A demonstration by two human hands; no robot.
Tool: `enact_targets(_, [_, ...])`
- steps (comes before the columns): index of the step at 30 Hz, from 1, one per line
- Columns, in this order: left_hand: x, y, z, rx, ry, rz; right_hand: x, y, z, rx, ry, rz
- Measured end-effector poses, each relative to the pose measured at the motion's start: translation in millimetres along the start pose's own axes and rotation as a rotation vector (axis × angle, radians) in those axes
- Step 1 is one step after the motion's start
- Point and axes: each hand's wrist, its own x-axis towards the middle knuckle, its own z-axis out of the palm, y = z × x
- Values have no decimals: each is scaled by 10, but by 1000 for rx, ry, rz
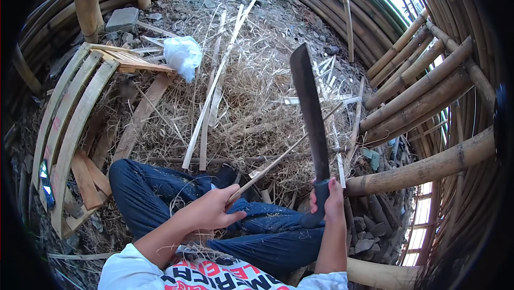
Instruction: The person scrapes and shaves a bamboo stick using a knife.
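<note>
My right hand [331, 200] is wrapped round the black handle of a machete [311, 111], its broad dark blade standing up and away from me. Between the fingers of my left hand [214, 208] is the near end of a thin bamboo strip [281, 157], which slants up to the right and passes behind the blade in this view. Both hands are over my crossed legs in blue jeans [267, 223], where bits of shavings lie.
Curly shavings [257, 97] cover the ground ahead, with long pale strips [219, 84] lying across them. To the left stands a wooden slatted crate [69, 135], a white plastic bag [182, 56] at its far end. Bamboo poles [423, 161] close in the right side.
</note>
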Motion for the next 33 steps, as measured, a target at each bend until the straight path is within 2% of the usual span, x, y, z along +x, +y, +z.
enact_targets(5, [37,-20,35,-90,-85,-11,12,23,58,43,158,-40])
enact_targets(9, [52,-170,109,-164,-101,6,-2,147,88,-198,45,-32])
enact_targets(11, [9,-140,87,-179,-94,-15,11,60,83,-206,83,-58])
enact_targets(12, [-8,-102,73,-183,-93,-29,24,34,40,-193,72,-103])
enact_targets(15, [20,-1,67,-181,-146,21,-21,36,73,-4,148,-67])
enact_targets(18, [91,-6,127,-205,-182,4,-70,89,83,-42,53,-35])
enact_targets(21, [45,-63,135,-213,-160,-49,-60,66,99,-108,43,0])
enact_targets(23, [-3,-37,104,-92,-92,-69,-45,105,78,-85,26,25])
enact_targets(26, [-11,-36,150,-101,-76,-61,-48,123,83,-44,-20,64])
enact_targets(28, [17,-53,182,-118,-79,-44,-97,128,156,-123,-114,119])
enact_targets(29, [36,-61,194,-146,-78,-28,-137,93,243,-216,-170,117])
enact_targets(33, [53,2,151,-130,-43,-19,-154,57,288,-184,-187,32])
